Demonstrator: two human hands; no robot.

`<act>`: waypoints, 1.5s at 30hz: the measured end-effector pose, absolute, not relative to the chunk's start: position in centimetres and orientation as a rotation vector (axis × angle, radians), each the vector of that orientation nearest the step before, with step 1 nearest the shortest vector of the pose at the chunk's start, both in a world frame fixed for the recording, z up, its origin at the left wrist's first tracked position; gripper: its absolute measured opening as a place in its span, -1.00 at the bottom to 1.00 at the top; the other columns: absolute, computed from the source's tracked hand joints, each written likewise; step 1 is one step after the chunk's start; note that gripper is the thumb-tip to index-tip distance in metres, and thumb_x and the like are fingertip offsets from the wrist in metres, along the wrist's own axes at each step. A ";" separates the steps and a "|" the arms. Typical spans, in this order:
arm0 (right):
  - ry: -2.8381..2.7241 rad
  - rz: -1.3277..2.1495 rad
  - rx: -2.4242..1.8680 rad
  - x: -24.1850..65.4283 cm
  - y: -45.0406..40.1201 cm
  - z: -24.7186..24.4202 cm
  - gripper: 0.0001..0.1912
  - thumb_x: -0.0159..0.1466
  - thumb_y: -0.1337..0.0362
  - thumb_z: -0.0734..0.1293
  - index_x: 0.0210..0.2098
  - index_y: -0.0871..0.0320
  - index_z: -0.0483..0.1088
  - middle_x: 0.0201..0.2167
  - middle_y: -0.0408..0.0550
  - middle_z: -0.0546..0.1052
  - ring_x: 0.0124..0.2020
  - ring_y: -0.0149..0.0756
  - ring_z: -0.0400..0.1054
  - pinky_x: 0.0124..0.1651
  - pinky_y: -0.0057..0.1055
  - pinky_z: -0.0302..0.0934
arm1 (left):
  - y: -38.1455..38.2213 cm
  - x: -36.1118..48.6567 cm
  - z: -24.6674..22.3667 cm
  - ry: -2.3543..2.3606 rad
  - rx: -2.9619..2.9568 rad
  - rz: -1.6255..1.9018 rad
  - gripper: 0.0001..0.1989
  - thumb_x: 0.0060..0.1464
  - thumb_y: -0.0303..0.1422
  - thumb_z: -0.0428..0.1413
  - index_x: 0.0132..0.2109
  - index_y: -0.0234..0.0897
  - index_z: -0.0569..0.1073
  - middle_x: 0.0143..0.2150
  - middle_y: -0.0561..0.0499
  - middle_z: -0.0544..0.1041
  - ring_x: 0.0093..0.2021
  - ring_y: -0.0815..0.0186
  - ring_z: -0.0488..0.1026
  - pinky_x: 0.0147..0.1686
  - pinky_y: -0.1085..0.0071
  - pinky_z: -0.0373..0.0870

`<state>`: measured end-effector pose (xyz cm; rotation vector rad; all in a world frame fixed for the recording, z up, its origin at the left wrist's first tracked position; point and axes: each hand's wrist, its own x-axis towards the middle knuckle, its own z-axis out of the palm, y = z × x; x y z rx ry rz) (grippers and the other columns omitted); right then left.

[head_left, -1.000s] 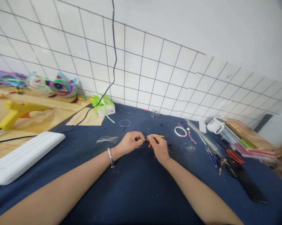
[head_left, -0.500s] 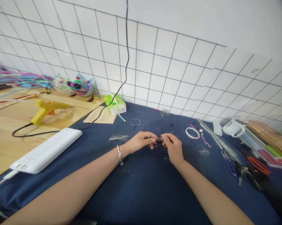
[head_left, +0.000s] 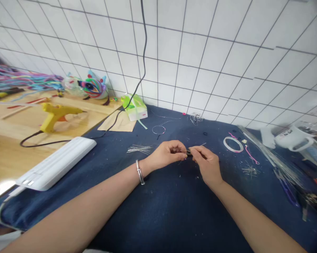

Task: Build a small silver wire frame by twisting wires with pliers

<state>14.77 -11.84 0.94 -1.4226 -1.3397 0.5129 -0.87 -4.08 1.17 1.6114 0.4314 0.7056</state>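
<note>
My left hand (head_left: pixel 169 154), a silver bangle (head_left: pixel 139 172) at its wrist, is closed in a pinch over the dark blue cloth (head_left: pixel 153 211). My right hand (head_left: pixel 207 163) meets it fingertip to fingertip, also pinching. Between the fingertips shows a small dark piece (head_left: pixel 189 153), mostly hidden and too small to name. A thin metal wire (head_left: pixel 203 144) sticks out behind my right fingers. To the left of my hands lies a bunch of short straight wires (head_left: pixel 139 149); beyond them is a thin wire ring (head_left: pixel 158 130).
A white power strip (head_left: pixel 58 163) and a yellow glue gun (head_left: pixel 55 114) lie at left. Behind are a tissue pack (head_left: pixel 137 110) and tangled wire (head_left: pixel 196 118). At right are a white tape roll (head_left: pixel 233 144), more wire bits (head_left: pixel 250 170), purple-handled pliers (head_left: pixel 287 188) and a white mug (head_left: pixel 295 137).
The view has shifted, so most things sit farther right in it. Both hands stay together around the small dark piece; less of the wire shows beyond my right fingers.
</note>
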 end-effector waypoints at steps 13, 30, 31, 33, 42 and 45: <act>-1.423 0.546 -1.355 14.3 -12.3 1.4 -0.80 0.19 0.18 0.23 -0.30 0.11 0.43 -0.39 -0.13 0.44 -0.39 -0.41 0.29 -0.33 -0.46 0.18 | -5.0 -0.7 1.8 0.597 1.822 0.685 -0.85 0.02 -0.36 0.03 -0.30 -0.34 0.43 -0.45 0.04 0.45 -0.50 0.45 0.40 -0.49 0.54 0.29; -2.128 -0.245 -1.438 17.6 -12.5 5.6 -0.83 0.23 0.26 0.19 -0.39 0.15 0.38 -0.35 -0.03 0.40 -0.25 -0.32 0.26 -0.16 -0.38 0.13 | -3.8 -1.9 2.6 0.658 2.097 0.604 -0.85 0.02 -0.37 -0.02 -0.35 -0.31 0.42 -0.57 0.09 0.39 -0.58 0.46 0.33 -0.56 0.56 0.19; -2.199 -0.297 -1.454 17.9 -12.5 5.7 -0.81 0.24 0.25 0.18 -0.40 0.15 0.38 -0.35 -0.03 0.40 -0.25 -0.31 0.26 -0.16 -0.37 0.12 | -3.7 -2.0 2.7 0.653 2.089 0.581 -0.84 0.02 -0.36 -0.02 -0.36 -0.31 0.42 -0.56 0.09 0.39 -0.58 0.46 0.34 -0.56 0.56 0.19; -2.313 -0.378 -1.494 18.3 -12.5 5.8 -0.77 0.25 0.21 0.17 -0.42 0.16 0.39 -0.37 -0.03 0.40 -0.28 -0.31 0.26 -0.22 -0.37 0.11 | -3.6 -2.1 2.8 0.639 2.082 0.547 -0.84 0.02 -0.35 -0.02 -0.37 -0.31 0.41 -0.55 0.09 0.38 -0.59 0.46 0.36 -0.57 0.57 0.20; -2.156 -0.511 -1.565 17.6 -12.9 6.1 -0.71 0.23 0.18 0.18 -0.13 0.18 0.35 -0.25 0.06 0.41 -0.22 -0.24 0.27 -0.19 -0.32 0.13 | -2.9 -2.5 2.7 0.618 1.915 0.482 -0.86 -0.02 -0.34 0.03 -0.37 -0.33 0.40 -0.52 0.07 0.39 -0.59 0.47 0.36 -0.55 0.55 0.26; -1.816 -0.229 -1.592 16.9 -12.8 5.0 -0.65 0.22 0.18 0.20 -0.03 0.15 0.27 -0.24 0.01 0.41 -0.29 -0.32 0.30 -0.20 -0.37 0.19 | -2.6 -2.4 2.4 0.624 1.668 0.580 -0.84 -0.01 -0.31 0.05 -0.33 -0.34 0.40 -0.47 0.04 0.42 -0.57 0.49 0.34 -0.52 0.54 0.28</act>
